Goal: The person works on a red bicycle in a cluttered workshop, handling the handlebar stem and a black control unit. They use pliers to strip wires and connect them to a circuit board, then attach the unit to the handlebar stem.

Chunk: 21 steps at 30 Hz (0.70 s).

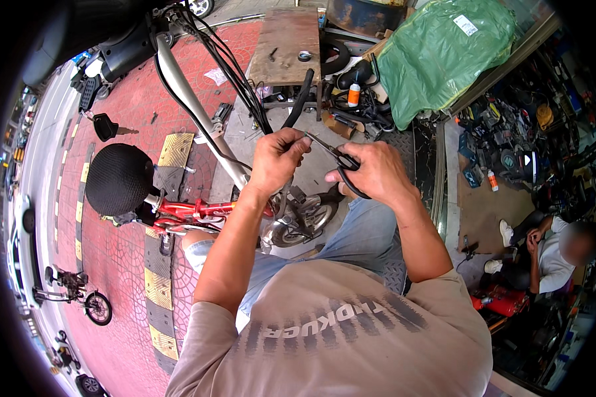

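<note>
My right hand (381,171) is closed around the black handles of a pair of scissors (346,159). Their blades point left, the tips close to the fingers of my left hand (278,159). That left hand is pinched shut; what lies between thumb and fingers is too small to make out. Black cables (235,76) run down from the upper left and end behind or beside my left hand. Just beyond it rises a black handlebar grip (302,99). Under my forearms is a small bike with a silver stem (195,109), a red frame (195,210) and a small wheel (304,221).
A black saddle (119,178) sits left of my arms. Ahead stands a wooden table (288,40) with a tape roll. A green sheet (447,59) covers something at upper right. Tools and parts clutter the right, where another person (553,258) sits. A speed bump (159,284) crosses the red paving.
</note>
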Each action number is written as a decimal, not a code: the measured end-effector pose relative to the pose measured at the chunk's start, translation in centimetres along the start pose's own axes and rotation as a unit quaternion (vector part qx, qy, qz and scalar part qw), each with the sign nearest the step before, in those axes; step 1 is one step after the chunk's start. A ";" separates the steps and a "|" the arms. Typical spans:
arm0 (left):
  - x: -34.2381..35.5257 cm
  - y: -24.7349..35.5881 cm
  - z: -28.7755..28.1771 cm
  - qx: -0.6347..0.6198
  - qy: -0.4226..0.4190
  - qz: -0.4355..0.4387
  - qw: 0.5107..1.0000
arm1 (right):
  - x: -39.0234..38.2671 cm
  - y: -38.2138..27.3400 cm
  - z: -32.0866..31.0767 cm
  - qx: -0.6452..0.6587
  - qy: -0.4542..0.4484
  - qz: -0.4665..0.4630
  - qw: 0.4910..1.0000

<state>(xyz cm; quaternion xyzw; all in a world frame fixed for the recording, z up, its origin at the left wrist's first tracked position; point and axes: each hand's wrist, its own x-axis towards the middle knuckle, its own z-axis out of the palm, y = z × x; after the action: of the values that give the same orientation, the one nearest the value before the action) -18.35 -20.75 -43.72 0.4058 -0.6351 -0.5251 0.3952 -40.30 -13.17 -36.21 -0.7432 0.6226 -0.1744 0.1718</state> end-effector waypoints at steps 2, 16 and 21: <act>-0.1 0.3 0.2 0.014 0.007 0.003 1.000 | 0.0 0.0 0.0 -0.005 -0.003 -0.001 1.000; -0.2 0.4 0.5 0.057 0.011 0.012 0.998 | -0.1 1.8 1.7 0.028 0.034 -0.022 0.999; -0.1 0.1 0.4 0.126 0.036 0.103 0.986 | -0.2 1.6 1.5 0.077 -0.014 0.032 0.996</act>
<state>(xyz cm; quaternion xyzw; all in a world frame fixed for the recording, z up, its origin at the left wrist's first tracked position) -18.72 -20.45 -43.66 0.4039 -0.7200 -0.3824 0.4151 -40.97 -13.18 -38.32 -0.7097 0.6286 -0.2057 0.2426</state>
